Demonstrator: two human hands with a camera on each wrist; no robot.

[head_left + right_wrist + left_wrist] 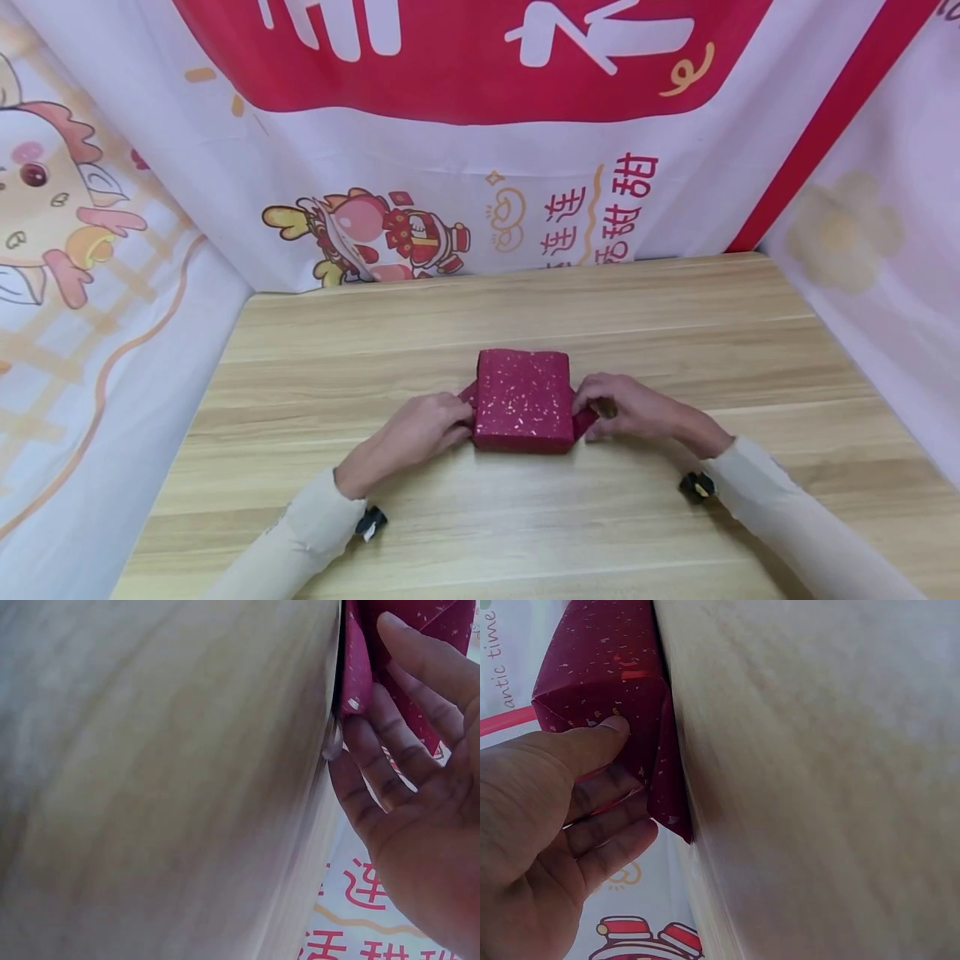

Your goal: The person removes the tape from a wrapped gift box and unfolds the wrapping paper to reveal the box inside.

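A square box wrapped in dark red paper with light flecks [522,396] sits on the wooden table between both hands. Paper sticks out at its left and right ends. My left hand [429,429] is at the left end, its thumb [604,739] flat on the wrapped side and its other fingers behind a folded paper flap [669,791]. At the right end, my right hand [626,406] holds the other flap [356,675] between thumb and fingers. The right thumb lies against the paper, and the fingertips reach the flap's lower edge. Paper hides some fingertips.
The wooden table [517,517] extends around the box. Printed cloth [450,150] hangs behind it, with more cloth [97,333] at the left and right sides. A small dark wrist device [370,523] shows beneath the left sleeve, another [697,487] beside the right.
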